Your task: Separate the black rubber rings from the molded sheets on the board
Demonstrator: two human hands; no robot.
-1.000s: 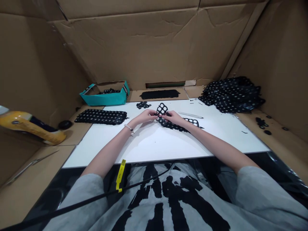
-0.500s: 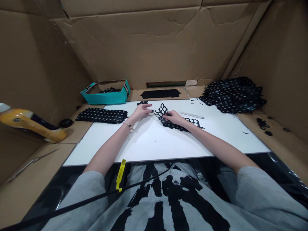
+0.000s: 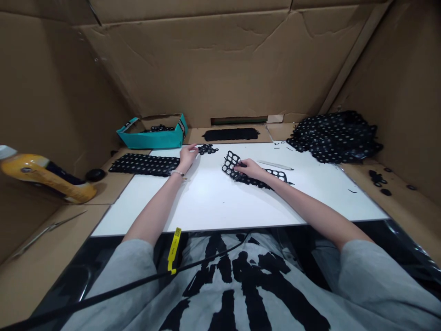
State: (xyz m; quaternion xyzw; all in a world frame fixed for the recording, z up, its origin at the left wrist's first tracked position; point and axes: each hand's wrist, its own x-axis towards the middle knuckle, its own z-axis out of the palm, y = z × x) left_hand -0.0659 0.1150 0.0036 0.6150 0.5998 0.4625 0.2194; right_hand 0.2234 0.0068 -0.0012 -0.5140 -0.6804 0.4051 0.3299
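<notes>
A black rubbery sheet (image 3: 231, 162) full of round holes is pinched in my right hand (image 3: 251, 169), its left end lifted and its rest lying on the white board. My left hand (image 3: 189, 156), fingers drawn together, is at the left side of a small heap of black rings (image 3: 207, 149). Whatever those fingers hold, if anything, is too small to make out. Beside my left wrist lies another black perforated sheet (image 3: 144, 164). A pale pen-like tool (image 3: 275, 164) rests behind my right hand.
Cardboard walls surround the white board (image 3: 206, 202). At the back stand a teal box (image 3: 151, 139) with black pieces inside and a black strip (image 3: 230, 134). A pile of perforated sheets (image 3: 336, 137) is at right. A yellow bottle (image 3: 44, 177) and tweezers (image 3: 50, 228) lie left.
My left hand has moved away from the sheet, leftward to the heap of rings, which now shows more fully. The sheet's lifted end has relaxed and flattened out in my right hand.
</notes>
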